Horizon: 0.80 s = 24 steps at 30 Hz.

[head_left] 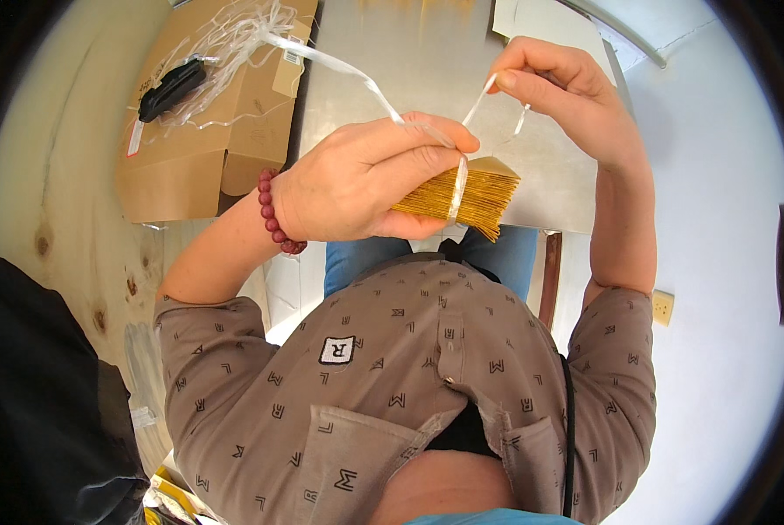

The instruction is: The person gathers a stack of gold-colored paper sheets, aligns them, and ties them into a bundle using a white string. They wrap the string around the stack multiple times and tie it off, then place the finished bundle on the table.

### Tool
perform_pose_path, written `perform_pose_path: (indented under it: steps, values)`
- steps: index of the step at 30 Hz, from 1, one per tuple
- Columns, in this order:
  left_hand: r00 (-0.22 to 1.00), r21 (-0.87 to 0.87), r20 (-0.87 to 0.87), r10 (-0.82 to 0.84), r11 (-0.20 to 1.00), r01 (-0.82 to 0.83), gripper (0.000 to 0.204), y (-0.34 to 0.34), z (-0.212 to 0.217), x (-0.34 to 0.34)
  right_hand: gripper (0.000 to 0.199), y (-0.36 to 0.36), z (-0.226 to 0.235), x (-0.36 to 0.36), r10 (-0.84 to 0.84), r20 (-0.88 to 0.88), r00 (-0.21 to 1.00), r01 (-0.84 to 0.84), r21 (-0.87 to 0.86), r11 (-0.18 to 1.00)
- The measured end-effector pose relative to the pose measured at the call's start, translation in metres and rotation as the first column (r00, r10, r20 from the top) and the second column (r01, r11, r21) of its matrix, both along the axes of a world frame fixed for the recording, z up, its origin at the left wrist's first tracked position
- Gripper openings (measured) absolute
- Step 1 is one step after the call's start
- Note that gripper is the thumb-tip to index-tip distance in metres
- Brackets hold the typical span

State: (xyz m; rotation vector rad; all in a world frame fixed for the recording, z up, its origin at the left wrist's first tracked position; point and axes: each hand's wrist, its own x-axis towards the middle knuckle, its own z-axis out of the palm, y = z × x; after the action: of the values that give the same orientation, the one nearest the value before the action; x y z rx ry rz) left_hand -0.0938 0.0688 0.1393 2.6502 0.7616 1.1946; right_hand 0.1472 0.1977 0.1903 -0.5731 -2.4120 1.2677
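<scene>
My left hand [365,179] is closed round a thick stack of folded gold paper [488,197], held above the near edge of the table. A white plastic ribbon [458,194] wraps once around the stack near its middle. Between thumb and forefinger, my right hand [562,92] pinches the ribbon's short end, raised up and to the right of the stack. A bit of the ribbon's tail hangs below those fingers. From under my left fingers the other length runs up and left toward a tangled bunch of white ribbon [243,44]. My left palm hides part of the stack.
On the left, a cardboard box [252,131] carries the ribbon bunch and a black object [173,89] of unclear kind. The grey metal table [383,44] lies ahead, with a white sheet [554,22] at its far right. Dark cloth [42,394] hangs at lower left.
</scene>
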Motion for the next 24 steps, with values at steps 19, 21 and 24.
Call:
perform_pose_path:
  steps: [19, 21, 24]
  values:
    - [0.972, -0.125, 0.069, 0.222, 0.969, -0.213, 0.041, 0.020, -0.034, -0.001, 0.044, -0.042, -0.039, -0.005, -0.132, 0.044, 0.990, 0.103, 0.408, 0.907]
    - [0.974, -0.130, 0.053, 0.220, 0.969, -0.211, 0.041, 0.021, -0.031, -0.003, 0.037, -0.040, -0.041, -0.005, -0.110, 0.028, 0.994, 0.091, 0.382, 0.919]
    - [0.982, -0.175, 0.085, 0.170, 0.973, -0.153, 0.043, 0.021, -0.026, -0.006, 0.029, -0.040, -0.043, -0.004, -0.105, -0.020, 0.994, 0.105, 0.359, 0.928]
